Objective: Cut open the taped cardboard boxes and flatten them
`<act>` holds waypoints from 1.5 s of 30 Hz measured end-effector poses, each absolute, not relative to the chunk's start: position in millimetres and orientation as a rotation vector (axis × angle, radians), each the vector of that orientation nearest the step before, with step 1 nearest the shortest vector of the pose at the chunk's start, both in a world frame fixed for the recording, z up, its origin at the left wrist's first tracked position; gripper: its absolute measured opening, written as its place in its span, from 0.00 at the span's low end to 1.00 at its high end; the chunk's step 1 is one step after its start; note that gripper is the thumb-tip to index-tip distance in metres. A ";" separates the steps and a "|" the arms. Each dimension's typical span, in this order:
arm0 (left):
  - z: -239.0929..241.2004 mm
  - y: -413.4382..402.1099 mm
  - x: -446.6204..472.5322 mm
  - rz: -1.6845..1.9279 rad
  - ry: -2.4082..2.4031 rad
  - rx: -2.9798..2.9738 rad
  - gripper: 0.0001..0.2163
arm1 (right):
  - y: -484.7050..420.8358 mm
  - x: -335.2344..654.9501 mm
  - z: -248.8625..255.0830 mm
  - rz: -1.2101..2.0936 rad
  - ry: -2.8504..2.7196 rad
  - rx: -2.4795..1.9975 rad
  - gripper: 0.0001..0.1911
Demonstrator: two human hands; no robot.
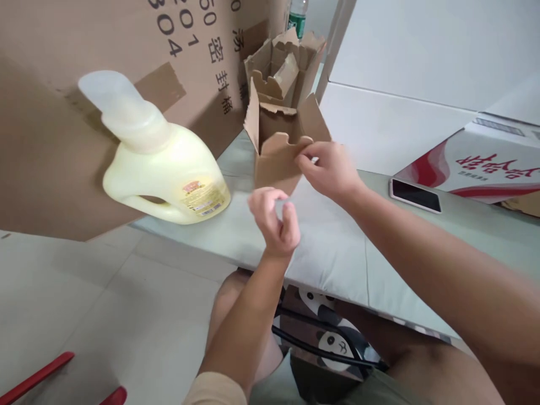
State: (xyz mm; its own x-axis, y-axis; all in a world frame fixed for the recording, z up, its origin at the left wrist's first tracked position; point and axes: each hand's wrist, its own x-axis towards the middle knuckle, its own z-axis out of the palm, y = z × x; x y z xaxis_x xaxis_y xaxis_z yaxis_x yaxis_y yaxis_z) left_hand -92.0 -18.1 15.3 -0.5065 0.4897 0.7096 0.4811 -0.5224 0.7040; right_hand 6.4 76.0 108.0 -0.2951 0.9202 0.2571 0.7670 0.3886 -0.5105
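— Closest to the lens, what fills the bottom of the view?
— That's the right forearm (442, 292), bare, running up from the lower right corner. Under it are bare knees and a panda-print cloth (333, 337).
— And by size from there?
— Biggest is the big brown carton (63, 169) with black print, standing at the left. In front of it is the pale table (337, 253), which crosses the whole view. A red-and-white printed carton (485, 169) sits on the table's far right.
— Then the yellow thing?
— It's a pale yellow detergent bottle (169, 174) with a handle and a white cap. It is tilted at the table's left corner, with its cap pointing up and left in front of the big carton.
— Where is the box being handled?
— The small cardboard box (274, 163) stands on the table just right of the bottle, flaps open. A second open box (280, 62) stands right behind it.
— And the hands?
— The right hand (331, 169) pinches a front flap of the small cardboard box between thumb and fingers. The left hand (276, 222) hovers just in front of the box, apart from it. It is curled closed, thumb against fingertips, and I cannot tell whether anything sits in that pinch.
— Anything smaller?
— A dark phone (415, 195) lies flat on the table, well right of the box and near the printed carton. A green-labelled bottle (298, 14) peeks in at the top edge.
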 end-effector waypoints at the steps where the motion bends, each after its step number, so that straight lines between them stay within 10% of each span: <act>1: 17.0 -18.8 -92.3 2.375 1.536 1.555 0.09 | 63.7 29.5 108.2 0.365 -2.117 -1.408 0.16; 5: 12.8 -18.3 -92.1 2.685 1.353 1.438 0.12 | -2.8 129.5 108.2 0.252 -2.083 -1.103 0.19; 14: -26.7 -3.3 -48.4 1.902 0.976 1.397 0.23 | -87.0 220.8 29.2 0.176 -1.828 -1.086 0.09; 20: -26.3 4.8 -50.3 1.862 1.109 1.593 0.26 | -89.2 206.3 -2.4 0.231 -1.468 -1.159 0.42; 27: -24.8 2.6 -55.7 1.677 1.178 1.693 0.28 | -94.7 199.9 -3.4 0.491 -1.743 -0.953 0.23; 45: 4.7 -4.6 -50.7 1.495 1.040 2.378 0.18 | -98.8 202.5 -12.6 0.570 -1.681 -0.962 0.21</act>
State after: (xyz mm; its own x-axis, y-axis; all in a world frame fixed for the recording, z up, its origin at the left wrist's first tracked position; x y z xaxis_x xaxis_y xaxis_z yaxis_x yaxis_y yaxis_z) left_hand -50.7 -4.6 4.7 0.2646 0.6210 0.7378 0.4758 -0.7495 0.4603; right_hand 202.5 -98.8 -12.6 -0.1084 0.8233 0.5571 0.3144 0.5600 -0.7665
